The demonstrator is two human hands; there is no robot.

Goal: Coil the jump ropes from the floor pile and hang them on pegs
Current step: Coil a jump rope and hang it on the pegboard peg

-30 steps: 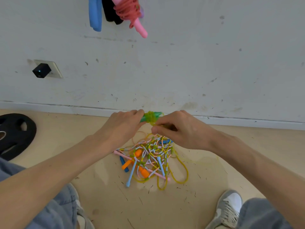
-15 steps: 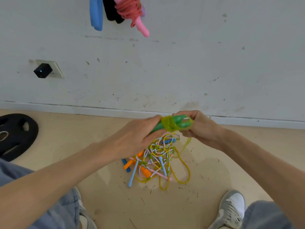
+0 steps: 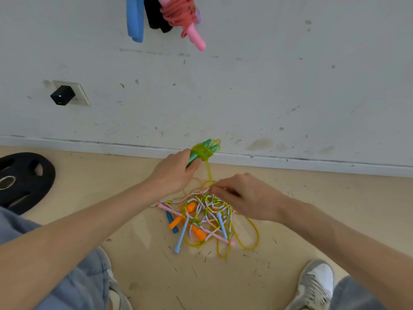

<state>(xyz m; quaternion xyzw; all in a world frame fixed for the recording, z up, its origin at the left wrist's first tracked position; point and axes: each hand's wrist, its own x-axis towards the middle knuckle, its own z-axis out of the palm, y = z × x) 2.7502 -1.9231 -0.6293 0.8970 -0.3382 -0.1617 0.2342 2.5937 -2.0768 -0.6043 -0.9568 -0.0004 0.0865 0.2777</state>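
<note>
Rope [image 3: 209, 173] hangs slack from the handles [image 3: 209, 143] gripped in our left hand [image 3: 172, 173], tilted toward the wall, down to our right hand [image 3: 245, 198] just below, pinching it above the pile [image 3: 201, 220].

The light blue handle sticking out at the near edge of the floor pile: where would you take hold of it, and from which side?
Probably best to grip the light blue handle at its near end, coming from above on the person's side. That end lies free on the floor, while the far end runs into the tangle of beaded cords.
</note>
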